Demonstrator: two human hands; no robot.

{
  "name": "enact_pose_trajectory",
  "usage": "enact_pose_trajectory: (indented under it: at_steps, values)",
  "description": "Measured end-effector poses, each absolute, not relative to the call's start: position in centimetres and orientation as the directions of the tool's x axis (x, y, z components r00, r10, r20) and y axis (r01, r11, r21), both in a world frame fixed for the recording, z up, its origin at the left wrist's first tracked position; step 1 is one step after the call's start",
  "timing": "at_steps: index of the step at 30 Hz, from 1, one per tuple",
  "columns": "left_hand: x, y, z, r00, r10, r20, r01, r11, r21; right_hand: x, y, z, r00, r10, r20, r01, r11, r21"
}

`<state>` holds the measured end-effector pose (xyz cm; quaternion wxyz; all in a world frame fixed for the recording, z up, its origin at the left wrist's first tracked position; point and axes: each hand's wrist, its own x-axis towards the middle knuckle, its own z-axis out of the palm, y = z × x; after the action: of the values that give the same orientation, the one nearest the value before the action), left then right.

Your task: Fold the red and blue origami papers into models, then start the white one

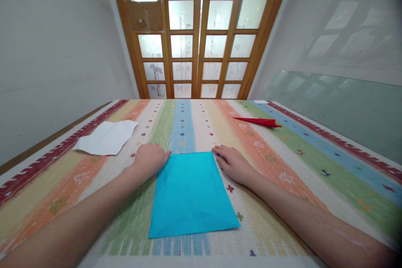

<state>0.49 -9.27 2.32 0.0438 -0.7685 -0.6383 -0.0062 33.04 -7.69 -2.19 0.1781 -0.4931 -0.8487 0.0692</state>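
A blue sheet of paper (191,194) lies flat on the counter (301,167), near the middle and close to the near edge, over a striped cloth of many colours. The left hand (150,159) rests at the sheet's far left corner, its fingers curled loosely and pressing the paper's edge, gripping nothing. The right hand (231,162) lies at the far right corner, fingers stretched flat and open, the tips touching the sheet's edge. Well to the far left lies a white sheet of paper (106,137) (its outline is irregular). To the far right, well apart from both hands, sits a red folded paper plane (260,122).
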Motion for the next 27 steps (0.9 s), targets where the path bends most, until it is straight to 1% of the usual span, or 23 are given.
enact_pose_trajectory:
  at_steps: [3, 7, 9, 12, 18, 20, 27]
  values:
    - [0.4, -8.8, 1.6, 0.231, 0.958, 0.169, 0.969, -0.212, -0.122, 33.2, -7.3, -2.5, -0.424, 0.849, 0.315, 0.767, 0.522, -0.374]
    - [1.2, -8.9, 0.7, 0.379, 0.896, 0.231, 0.926, -0.368, -0.088, 33.2, -7.4, -2.5, -0.448, 0.828, 0.338, 0.717, 0.559, -0.417]
    - [1.5, -9.1, 0.4, 0.415, 0.877, 0.241, 0.909, -0.410, -0.074, 33.1, -7.7, -2.3, -0.467, 0.819, 0.334, 0.715, 0.572, -0.402]
    - [1.7, -9.1, -0.1, 0.426, 0.871, 0.244, 0.904, -0.422, -0.070, 32.9, -8.1, -2.1, -0.477, 0.824, 0.306, 0.747, 0.564, -0.353]
    - [1.5, -8.9, -0.3, 0.425, 0.874, 0.236, 0.905, -0.420, -0.075, 32.5, -8.0, -2.4, -0.419, 0.888, 0.187, 0.856, 0.456, -0.244]
    - [1.5, -8.9, -0.2, 0.428, 0.874, 0.230, 0.904, -0.420, -0.085, 32.5, -7.9, -2.5, -0.404, 0.897, 0.178, 0.866, 0.438, -0.241]
    - [1.6, -9.0, 0.1, 0.440, 0.870, 0.223, 0.898, -0.429, -0.099, 32.5, -8.1, -1.9, -0.397, 0.897, 0.193, 0.845, 0.440, -0.305]
